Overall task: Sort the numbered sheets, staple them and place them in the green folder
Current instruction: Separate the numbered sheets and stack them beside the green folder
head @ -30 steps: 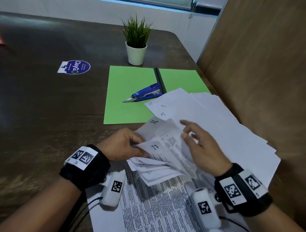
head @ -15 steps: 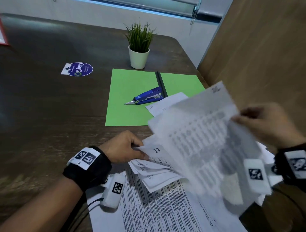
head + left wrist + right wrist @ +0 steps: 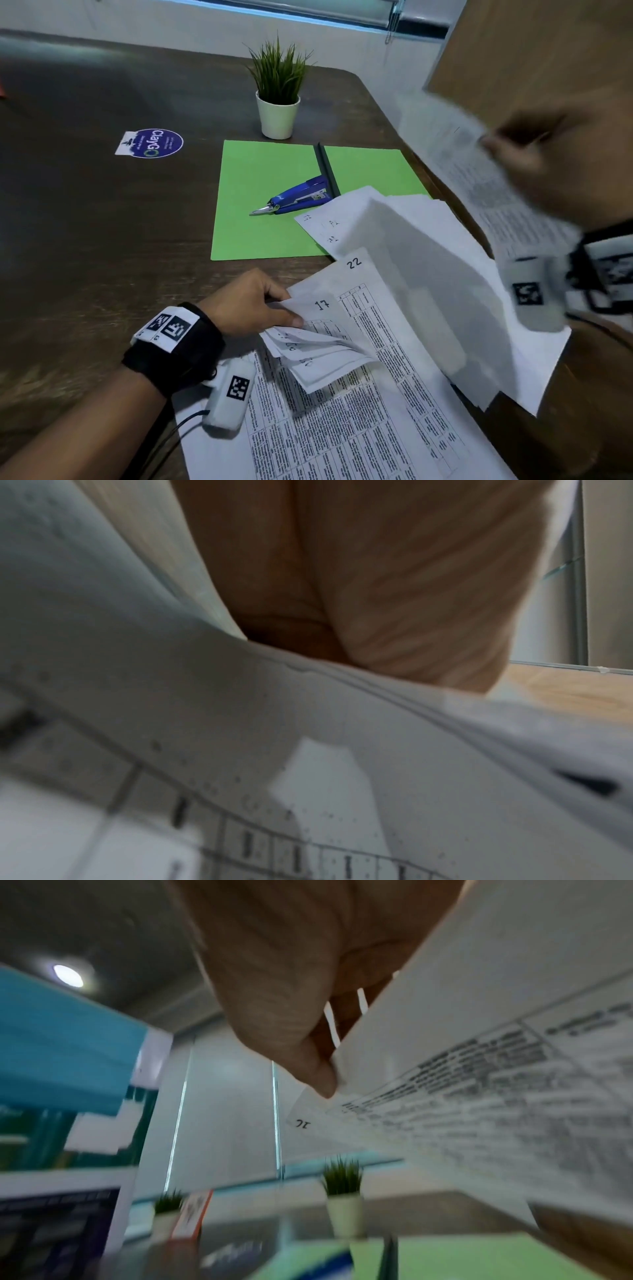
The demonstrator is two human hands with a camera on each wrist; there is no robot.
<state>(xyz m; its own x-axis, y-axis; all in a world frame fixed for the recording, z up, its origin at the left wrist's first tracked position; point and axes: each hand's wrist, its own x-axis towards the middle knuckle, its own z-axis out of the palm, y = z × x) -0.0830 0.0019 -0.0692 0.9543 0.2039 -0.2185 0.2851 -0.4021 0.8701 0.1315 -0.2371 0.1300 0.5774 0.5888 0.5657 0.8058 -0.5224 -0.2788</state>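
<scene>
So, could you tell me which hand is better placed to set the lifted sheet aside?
The right hand: it already pinches the lifted sheet in the air, while the left hand is occupied pinching the fanned sheets near page 17.

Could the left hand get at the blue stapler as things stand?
Probably not yet. The path across the green folder to the stapler looks open, with nothing on top of it, but the left hand is pinching the fanned sheets and would have to let go first.
</scene>
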